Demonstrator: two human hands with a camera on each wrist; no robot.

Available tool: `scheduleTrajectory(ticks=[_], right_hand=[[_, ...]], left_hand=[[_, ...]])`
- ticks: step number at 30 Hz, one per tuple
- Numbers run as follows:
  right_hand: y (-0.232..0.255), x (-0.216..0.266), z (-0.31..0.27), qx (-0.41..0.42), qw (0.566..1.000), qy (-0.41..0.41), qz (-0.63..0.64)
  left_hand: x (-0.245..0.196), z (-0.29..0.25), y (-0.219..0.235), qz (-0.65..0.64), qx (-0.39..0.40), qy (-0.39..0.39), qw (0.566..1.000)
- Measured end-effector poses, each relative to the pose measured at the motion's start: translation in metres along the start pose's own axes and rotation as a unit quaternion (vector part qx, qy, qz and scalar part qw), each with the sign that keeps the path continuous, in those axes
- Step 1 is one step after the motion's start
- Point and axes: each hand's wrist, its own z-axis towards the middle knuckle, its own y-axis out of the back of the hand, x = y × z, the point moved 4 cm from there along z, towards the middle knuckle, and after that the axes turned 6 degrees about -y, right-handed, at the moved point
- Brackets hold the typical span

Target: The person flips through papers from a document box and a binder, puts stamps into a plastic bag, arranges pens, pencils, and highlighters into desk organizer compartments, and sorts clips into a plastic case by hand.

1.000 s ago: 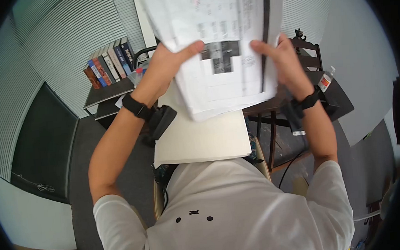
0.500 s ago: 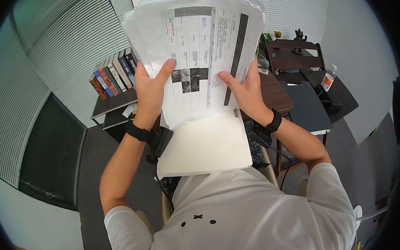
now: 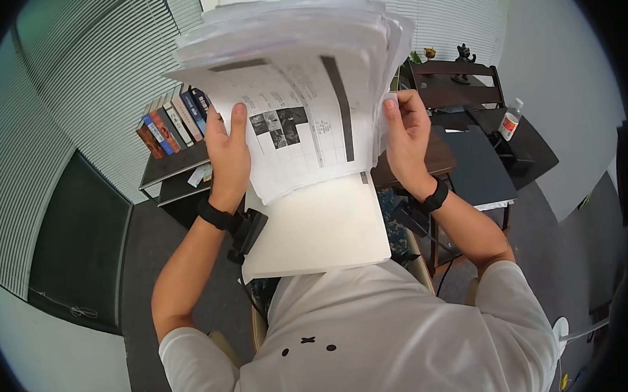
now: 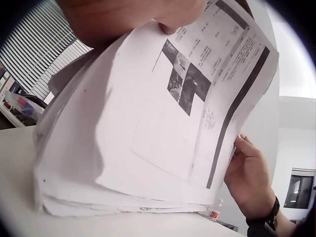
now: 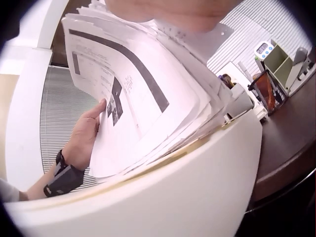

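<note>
Since the earlier frame, the person's right hand (image 3: 407,136) has moved outward from the printed face to the right-hand edge of a thick, loose stack of white printed paper sheets (image 3: 307,88), whose upper part has fanned and bowed, showing more layers at the top. That hand now has its thumb and bent fingers pinching the edge; how many sheets lie between them cannot be told. At the opposite side, the left hand (image 3: 229,158) has shifted slightly outward too and grips the stack, thumb on the front and fingers behind. Held up before the person, the stack stands tilted above a cream-white, flat rectangular surface (image 3: 316,232), its lower edge right at that surface, though whether the two touch all along is unclear. On the front sheet are a long black printed bar (image 3: 338,108) and a block of dark grey pictures (image 3: 288,122). Black wristbands circle both wrists. Upright books with coloured spines (image 3: 173,122) stand at the left, and a clear plastic bottle with a red-and-white label (image 3: 511,121) is at the right. The right wrist view adds a black mesh pen holder (image 5: 269,91) and a white digital timer with blue buttons (image 5: 263,49).
</note>
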Motion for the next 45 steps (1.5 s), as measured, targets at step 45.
scheduleTrajectory(ticks=[45], right_hand=[[-0.037, 0.007, 0.020, 0.240, 0.934, -0.263, 0.014]], left_hand=[[-0.009, 0.015, 0.035, 0.029, 0.090, 0.221, 0.971]])
